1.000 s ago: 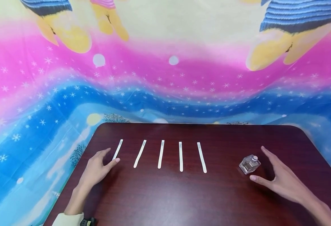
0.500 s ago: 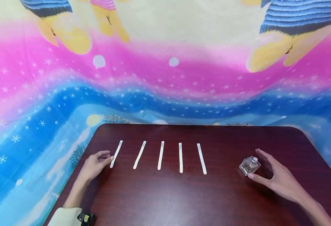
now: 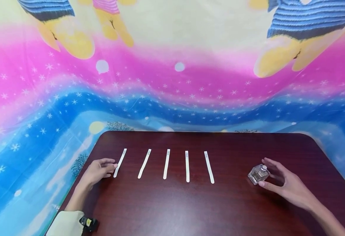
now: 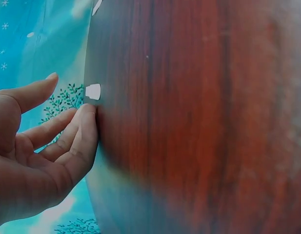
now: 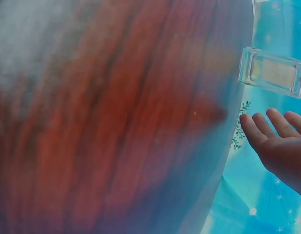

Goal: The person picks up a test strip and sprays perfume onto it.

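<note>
A glass bottle (image 3: 258, 174), contents indistinct, is flanked by the right hand (image 3: 290, 186), fingers wide; beside the leftmost strip (image 3: 120, 163) the left hand (image 3: 97, 172) is held, fingers parted.

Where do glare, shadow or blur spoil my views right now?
Head: pale sheen on the near part of the table; lettering on the strips too small to read. Left wrist: table hazy toward the right edge, shadow beside the left hand. Right wrist: table grain smeared, whitish glare upper left.
</note>
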`<state>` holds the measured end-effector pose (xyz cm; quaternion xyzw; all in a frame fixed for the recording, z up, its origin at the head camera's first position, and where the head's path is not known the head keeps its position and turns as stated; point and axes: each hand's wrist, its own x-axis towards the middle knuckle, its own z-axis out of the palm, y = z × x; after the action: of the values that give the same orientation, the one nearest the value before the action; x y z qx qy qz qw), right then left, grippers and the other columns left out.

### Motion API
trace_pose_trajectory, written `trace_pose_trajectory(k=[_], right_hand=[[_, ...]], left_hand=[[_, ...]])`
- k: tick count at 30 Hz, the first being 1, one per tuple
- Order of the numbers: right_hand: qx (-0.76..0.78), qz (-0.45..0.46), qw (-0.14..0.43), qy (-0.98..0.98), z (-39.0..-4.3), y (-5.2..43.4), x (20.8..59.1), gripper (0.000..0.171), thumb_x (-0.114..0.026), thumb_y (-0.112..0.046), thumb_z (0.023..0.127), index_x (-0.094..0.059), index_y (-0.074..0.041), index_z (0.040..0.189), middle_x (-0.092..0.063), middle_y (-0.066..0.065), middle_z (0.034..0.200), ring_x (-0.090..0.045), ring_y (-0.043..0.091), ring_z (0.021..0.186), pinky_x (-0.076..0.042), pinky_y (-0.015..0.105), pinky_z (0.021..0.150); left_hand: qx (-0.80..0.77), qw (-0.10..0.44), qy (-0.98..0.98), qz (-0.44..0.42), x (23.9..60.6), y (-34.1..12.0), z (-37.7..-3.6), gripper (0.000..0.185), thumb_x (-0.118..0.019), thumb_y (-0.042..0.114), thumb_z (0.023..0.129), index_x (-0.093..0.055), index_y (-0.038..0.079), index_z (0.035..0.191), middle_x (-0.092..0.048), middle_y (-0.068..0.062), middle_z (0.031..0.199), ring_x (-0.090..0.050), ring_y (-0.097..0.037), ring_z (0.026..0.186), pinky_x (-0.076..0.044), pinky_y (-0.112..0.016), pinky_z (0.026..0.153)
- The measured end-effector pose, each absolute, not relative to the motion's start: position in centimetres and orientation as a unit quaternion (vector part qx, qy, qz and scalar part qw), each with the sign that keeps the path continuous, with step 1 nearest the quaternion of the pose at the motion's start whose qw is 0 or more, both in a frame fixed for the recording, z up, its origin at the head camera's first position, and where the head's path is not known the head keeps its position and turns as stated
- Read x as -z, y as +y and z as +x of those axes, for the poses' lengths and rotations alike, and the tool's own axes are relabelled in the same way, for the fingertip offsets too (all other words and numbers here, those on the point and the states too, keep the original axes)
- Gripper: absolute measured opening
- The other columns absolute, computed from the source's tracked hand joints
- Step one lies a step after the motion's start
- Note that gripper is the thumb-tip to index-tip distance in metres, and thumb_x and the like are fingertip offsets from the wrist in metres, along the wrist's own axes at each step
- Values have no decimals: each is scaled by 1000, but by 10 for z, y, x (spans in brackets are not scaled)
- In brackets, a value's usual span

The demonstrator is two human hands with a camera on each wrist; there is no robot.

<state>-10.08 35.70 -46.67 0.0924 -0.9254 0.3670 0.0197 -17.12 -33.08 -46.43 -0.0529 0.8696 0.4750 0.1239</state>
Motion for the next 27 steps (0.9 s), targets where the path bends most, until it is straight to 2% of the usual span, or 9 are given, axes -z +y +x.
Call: trace_pose_trajectory(k=[5, 8, 10, 15, 17, 27], right_hand=[[-379, 104, 19, -919, -107, 350, 471, 87, -89, -24, 90, -42, -10, 162, -57, 20, 153, -53, -21, 113, -55, 8, 86], [-380, 110, 11, -918, -110, 348, 473, 86, -89, -23, 91, -43, -11, 162, -56, 20, 154, -51, -22, 116, -53, 7, 88], [-380, 106, 8, -919, -110, 347, 474, 85, -89, -24, 91, -44, -12, 162, -57, 10, 153, -50, -23, 116, -52, 6, 87], [-392, 116, 14, -913, -107, 348, 476, 82, -88, -19, 91, -45, -10, 161, -51, -29, 145, -53, -22, 116, -51, 3, 87], [-402, 128, 16, -906, -107, 348, 477, 82, -87, -16, 91, -45, -9, 161, -49, -36, 143, -54, -22, 117, -50, 2, 88], [-423, 154, 14, -893, -109, 343, 480, 78, -83, -10, 94, -42, -3, 160, -48, -43, 141, -55, -20, 120, -51, 4, 87]], left_hand=[[-468, 130, 870, -82, 464, -332, -172, 49, -73, 24, 104, -61, -9, 139, -79, -15, 106, -74, -16, 89, -65, -28, 76], [-463, 121, 873, -94, 464, -329, -175, 49, -76, 23, 101, -63, -9, 136, -80, -12, 100, -73, -16, 85, -64, -27, 72], [-461, 115, 875, -93, 464, -326, -177, 48, -78, 22, 100, -64, -9, 134, -81, -12, 97, -72, -16, 82, -63, -28, 69], [-445, 100, 886, -87, 465, -319, -182, 46, -82, 22, 97, -68, -8, 128, -80, -10, 94, -68, -17, 79, -59, -28, 65], [-432, 94, 892, -90, 467, -318, -183, 43, -83, 22, 95, -69, -7, 125, -80, -9, 93, -67, -17, 78, -57, -28, 65], [-402, 74, 905, -118, 473, -316, -182, 35, -86, 23, 92, -73, -2, 112, -79, -3, 85, -63, -17, 68, -53, -31, 60]])
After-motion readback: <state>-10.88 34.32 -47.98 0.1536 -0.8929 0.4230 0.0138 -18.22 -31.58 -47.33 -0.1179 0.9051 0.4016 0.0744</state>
